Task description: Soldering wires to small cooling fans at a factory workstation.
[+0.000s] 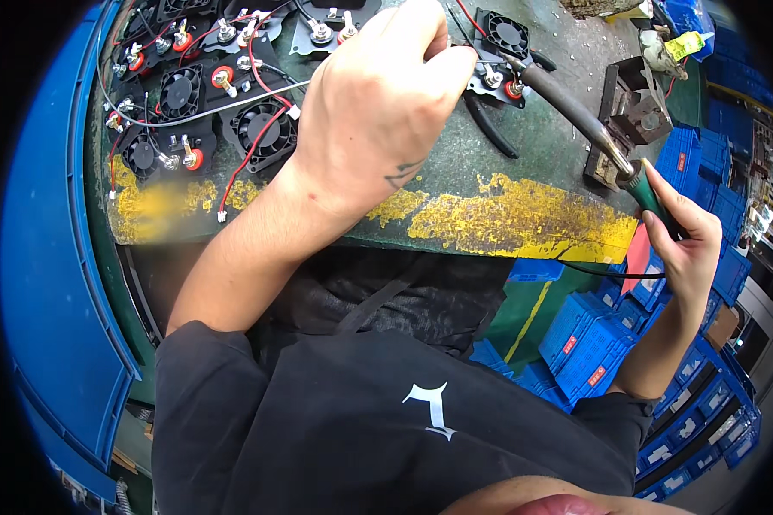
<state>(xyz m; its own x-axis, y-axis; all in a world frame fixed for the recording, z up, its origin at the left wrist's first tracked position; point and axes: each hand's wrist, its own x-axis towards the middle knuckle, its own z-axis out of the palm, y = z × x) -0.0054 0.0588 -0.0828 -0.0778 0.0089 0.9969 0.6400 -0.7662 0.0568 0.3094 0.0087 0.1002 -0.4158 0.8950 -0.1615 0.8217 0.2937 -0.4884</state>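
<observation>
My right hand (689,236) grips the green handle of a soldering iron (580,116). The iron's tip rests at the terminals of a black plate with a small black fan (504,33), near a red-ringed terminal (514,89). My left hand (382,107) is closed in a pinch beside that plate, on a thin grey solder wire (232,110) that loops in from the left. The fingertips and the wire's end are mostly hidden behind the hand. Black-handled pliers (489,127) lie partly under the plate.
Several more fan plates (180,93) with red and black leads crowd the left of the green bench (335,223). A dark metal iron stand (636,103) sits at the right, below a crumpled bag (661,51). Blue crates (584,343) are stacked beyond the worn yellow edge.
</observation>
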